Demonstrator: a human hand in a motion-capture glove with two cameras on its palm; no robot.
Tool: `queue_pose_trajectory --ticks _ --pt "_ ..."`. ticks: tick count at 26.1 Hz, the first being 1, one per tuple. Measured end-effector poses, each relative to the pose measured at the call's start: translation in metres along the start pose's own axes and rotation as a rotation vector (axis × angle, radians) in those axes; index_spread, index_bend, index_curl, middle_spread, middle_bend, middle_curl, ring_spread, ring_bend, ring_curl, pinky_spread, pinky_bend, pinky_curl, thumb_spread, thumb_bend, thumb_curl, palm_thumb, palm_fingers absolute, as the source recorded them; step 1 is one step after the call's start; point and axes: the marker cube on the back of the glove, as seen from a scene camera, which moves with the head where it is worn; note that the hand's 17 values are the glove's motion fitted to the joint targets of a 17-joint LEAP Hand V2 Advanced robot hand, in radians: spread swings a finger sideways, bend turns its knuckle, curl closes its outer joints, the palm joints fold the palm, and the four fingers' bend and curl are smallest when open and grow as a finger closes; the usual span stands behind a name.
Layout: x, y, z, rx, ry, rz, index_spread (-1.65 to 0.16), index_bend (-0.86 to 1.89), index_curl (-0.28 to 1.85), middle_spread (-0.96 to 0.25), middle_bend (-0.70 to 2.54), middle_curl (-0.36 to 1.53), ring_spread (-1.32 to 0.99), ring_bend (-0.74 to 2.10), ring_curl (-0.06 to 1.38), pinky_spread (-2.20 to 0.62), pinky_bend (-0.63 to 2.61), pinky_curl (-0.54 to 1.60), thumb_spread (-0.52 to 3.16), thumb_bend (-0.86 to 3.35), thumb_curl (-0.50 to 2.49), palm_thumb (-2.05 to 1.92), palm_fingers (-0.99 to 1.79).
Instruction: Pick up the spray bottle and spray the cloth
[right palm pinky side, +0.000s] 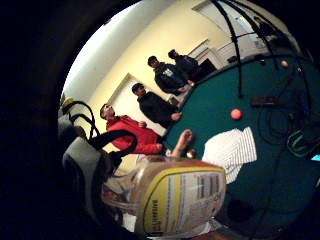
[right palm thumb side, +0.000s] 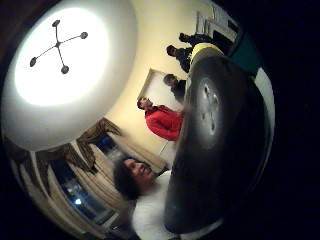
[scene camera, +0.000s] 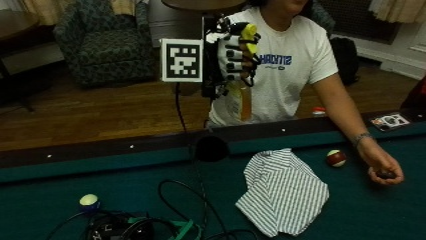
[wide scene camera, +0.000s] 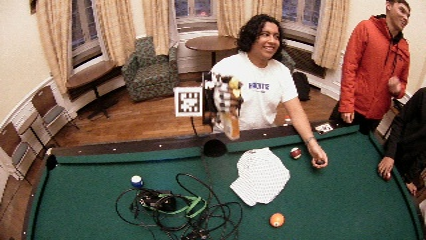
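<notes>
Raised well above the near rail of the green felt pool table (scene camera: 373, 210), gloved right hand (scene camera: 229, 55) with fingers curled round a clear plastic spray bottle with a yellow label (scene camera: 245, 97), its yellow top showing above the fingers. Below and to the right, flat on the felt, a crumpled white striped cloth (scene camera: 283, 192). Just right of the cloth, a red-and-white billiard ball (scene camera: 336, 158). Further right, bare left hand (scene camera: 385, 172) resting on the felt.

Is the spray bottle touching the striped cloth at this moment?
Apart. In the outside view the gloved right hand holds the spray bottle up at chest height, while the striped cloth lies flat on the green table below.
</notes>
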Motion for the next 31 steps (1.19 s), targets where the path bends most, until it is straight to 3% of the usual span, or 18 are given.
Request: queue_pose_trajectory --ticks 5,14,21,31 --pt "-0.002 -0.022 0.025 -0.119 0.068 0.137 -0.24 0.42 0.56 -0.20 0.72 0.58 -0.22 0.79 0.52 -0.33 0.54 0.44 0.62 -0.02 0.65 0.96 1.41" --pt "0.075 -0.018 0.079 -0.411 0.153 0.660 -0.23 0.42 0.57 -0.20 0.74 0.59 -0.22 0.80 0.52 -0.33 0.56 0.44 0.59 -0.02 0.68 0.96 1.40" --pt "0.151 0.009 0.110 -0.601 0.273 1.026 -0.22 0.42 0.58 -0.20 0.74 0.59 -0.22 0.81 0.52 -0.33 0.56 0.45 0.58 -0.02 0.71 0.96 1.40" --pt "0.243 0.070 0.136 -0.765 0.395 1.327 -0.22 0.41 0.60 -0.20 0.75 0.59 -0.22 0.81 0.52 -0.33 0.56 0.45 0.58 -0.02 0.74 0.96 1.39"
